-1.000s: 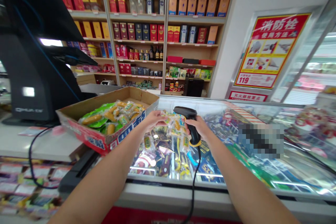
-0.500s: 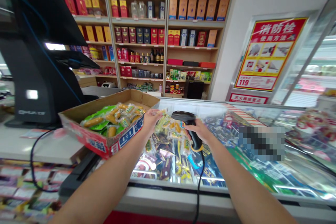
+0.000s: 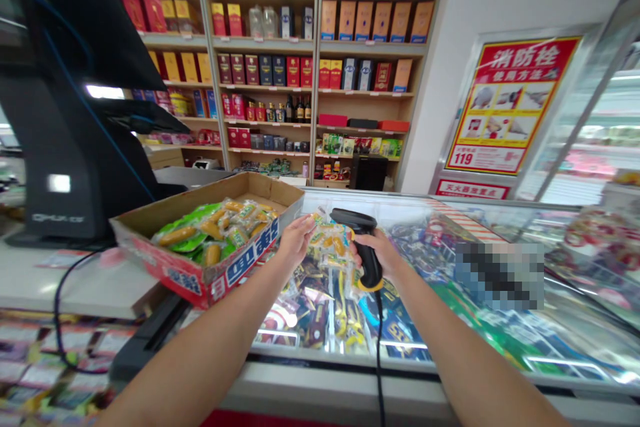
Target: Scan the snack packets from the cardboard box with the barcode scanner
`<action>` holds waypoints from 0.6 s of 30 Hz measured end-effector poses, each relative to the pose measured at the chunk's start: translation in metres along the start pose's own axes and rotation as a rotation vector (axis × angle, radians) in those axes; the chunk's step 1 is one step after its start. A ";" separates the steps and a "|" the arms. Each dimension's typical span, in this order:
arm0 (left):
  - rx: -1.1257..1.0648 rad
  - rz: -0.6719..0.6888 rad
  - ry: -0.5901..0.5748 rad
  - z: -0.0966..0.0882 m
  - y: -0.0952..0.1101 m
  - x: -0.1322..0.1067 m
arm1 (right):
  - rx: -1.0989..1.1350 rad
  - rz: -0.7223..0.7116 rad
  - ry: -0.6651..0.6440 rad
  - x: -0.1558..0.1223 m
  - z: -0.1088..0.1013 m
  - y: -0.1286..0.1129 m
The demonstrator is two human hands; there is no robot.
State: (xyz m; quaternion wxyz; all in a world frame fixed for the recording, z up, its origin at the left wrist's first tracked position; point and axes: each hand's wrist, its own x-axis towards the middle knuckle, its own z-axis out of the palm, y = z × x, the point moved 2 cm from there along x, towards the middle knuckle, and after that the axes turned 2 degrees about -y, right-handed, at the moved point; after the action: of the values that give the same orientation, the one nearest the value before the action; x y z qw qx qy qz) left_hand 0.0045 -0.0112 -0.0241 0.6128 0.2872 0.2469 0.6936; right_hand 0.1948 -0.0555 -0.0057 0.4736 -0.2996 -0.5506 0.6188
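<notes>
The person's left hand [image 3: 295,241] is raised and open, with the fingers spread apart, just beside a bunch of small clear packets of yellow snack [image 3: 333,250]. I cannot tell if the fingertips touch this bunch. The right hand [image 3: 376,255] is clamped around the grip of a black barcode scanner [image 3: 367,260], and its head points to the far side, over the packets. The bunch is between the two hands, above the glass top of a shop freezer [image 3: 400,340], but it is not clear what carries it, the right hand or the many packets under it.

On the left, a cardboard box [image 3: 200,273] full of green and yellow sausage packets [image 3: 213,233] stands on the white desk [image 3: 65,287], and its corner is very near the left hand.

Some risks are here, I think. The smooth packets can slide apart and fall on the glass if nothing grips them firmly. The scanner's black cord [image 3: 379,360] hangs down in front of the freezer and could catch on something if the right hand swings. Also, a knock from the left hand on the box corner could push the box and spill its packets
</notes>
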 end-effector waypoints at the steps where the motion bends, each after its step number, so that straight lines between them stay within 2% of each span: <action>1: -0.008 0.014 0.016 0.000 0.000 0.001 | -0.001 0.002 0.005 -0.001 0.001 -0.001; 5: -0.023 0.033 0.049 0.001 0.002 0.001 | -0.007 0.002 0.008 -0.002 0.003 -0.002; 12: -0.016 0.022 -0.016 -0.003 -0.001 0.003 | -0.008 0.004 0.019 -0.001 0.004 -0.002; 18: -0.014 0.020 -0.005 -0.001 0.000 0.002 | 0.007 0.004 0.028 -0.001 0.003 -0.002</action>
State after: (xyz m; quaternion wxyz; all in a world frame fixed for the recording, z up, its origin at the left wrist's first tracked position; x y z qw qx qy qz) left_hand 0.0037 -0.0090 -0.0250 0.6083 0.2873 0.2377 0.7007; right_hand 0.1932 -0.0577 -0.0032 0.4809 -0.3077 -0.5412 0.6174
